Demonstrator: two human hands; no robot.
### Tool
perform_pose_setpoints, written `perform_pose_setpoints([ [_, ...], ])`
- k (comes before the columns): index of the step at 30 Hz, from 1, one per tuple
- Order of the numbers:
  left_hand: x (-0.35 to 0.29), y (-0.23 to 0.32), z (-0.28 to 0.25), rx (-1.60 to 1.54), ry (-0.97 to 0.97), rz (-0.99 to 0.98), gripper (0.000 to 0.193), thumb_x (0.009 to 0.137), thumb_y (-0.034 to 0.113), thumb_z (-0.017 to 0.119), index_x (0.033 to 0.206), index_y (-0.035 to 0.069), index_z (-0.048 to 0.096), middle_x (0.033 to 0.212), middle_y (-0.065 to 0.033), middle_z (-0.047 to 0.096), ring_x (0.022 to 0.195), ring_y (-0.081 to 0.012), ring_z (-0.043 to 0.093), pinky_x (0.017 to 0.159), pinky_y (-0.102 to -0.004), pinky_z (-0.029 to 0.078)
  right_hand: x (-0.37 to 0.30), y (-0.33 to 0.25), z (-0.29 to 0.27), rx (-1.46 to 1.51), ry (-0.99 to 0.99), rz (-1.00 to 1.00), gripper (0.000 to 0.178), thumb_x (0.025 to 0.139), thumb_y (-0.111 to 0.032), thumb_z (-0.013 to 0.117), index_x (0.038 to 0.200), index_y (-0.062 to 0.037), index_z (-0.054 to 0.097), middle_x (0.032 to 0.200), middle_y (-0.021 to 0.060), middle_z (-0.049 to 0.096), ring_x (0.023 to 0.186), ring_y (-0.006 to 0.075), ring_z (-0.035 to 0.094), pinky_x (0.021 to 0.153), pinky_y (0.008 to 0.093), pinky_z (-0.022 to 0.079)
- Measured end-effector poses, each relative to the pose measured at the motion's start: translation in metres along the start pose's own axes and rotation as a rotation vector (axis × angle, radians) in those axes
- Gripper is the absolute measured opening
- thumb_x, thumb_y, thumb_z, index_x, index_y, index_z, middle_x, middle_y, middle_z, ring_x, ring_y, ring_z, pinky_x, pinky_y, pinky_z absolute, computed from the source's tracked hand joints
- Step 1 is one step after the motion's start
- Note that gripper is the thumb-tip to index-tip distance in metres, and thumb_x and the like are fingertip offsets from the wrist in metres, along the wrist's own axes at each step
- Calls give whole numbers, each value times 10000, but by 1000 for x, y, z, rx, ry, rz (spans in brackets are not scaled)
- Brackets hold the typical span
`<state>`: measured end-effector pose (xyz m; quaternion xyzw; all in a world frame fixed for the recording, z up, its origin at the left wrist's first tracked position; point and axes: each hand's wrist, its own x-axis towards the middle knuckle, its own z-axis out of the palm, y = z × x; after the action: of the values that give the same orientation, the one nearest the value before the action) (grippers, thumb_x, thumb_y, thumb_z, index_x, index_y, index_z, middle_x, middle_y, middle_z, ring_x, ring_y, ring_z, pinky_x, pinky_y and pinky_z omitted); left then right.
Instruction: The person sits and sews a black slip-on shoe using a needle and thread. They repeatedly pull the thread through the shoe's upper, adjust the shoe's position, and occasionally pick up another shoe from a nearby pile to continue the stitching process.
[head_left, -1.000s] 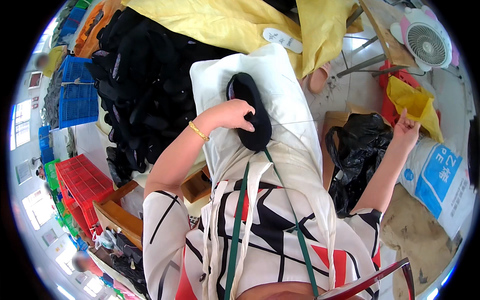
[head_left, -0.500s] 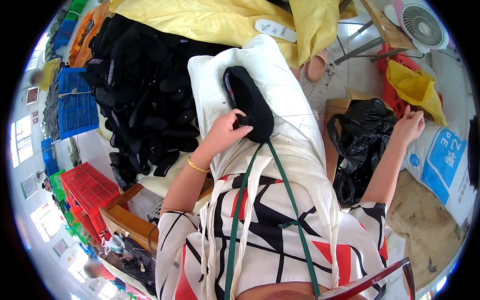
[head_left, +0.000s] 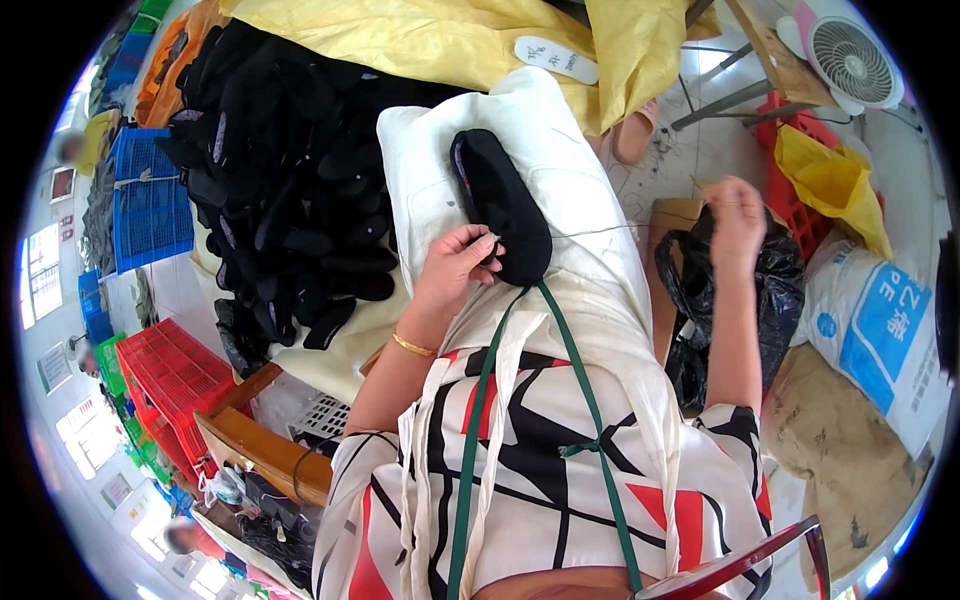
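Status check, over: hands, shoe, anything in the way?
Left hand gripping near end of black shoe. Right hand blurred, grip unclear. Shoe on white cloth. In between: dark thread toward right hand.

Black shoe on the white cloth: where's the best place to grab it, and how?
Probably the far end of the black shoe, coming from the far side, with thumb and fingers on opposite edges. That rounded end is uncovered, while the left hand is at its nearer left side and a thread stretches off to the right.
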<state>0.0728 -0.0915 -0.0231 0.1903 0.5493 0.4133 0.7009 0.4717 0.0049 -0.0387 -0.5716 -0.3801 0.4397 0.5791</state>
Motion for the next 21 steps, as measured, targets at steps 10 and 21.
perform_pose_setpoints([
  [10,2,-9,1,-265,-47,-97,167,980,193,625,1006,29,634,886,-74,678,684,-121,623,562,-220,524,-117,-15,161,-420,-869,-53,109,930,-110,614,1014,-62,665,737,113,655,597,225,634,572,338,511],
  [21,3,-8,-1,-305,-64,-140,158,981,192,622,988,35,630,888,-75,680,678,-127,617,565,-226,517,-114,-17,170,-533,-865,-96,120,907,-128,596,990,-73,662,744,181,657,653,356,651,606,400,528],
])
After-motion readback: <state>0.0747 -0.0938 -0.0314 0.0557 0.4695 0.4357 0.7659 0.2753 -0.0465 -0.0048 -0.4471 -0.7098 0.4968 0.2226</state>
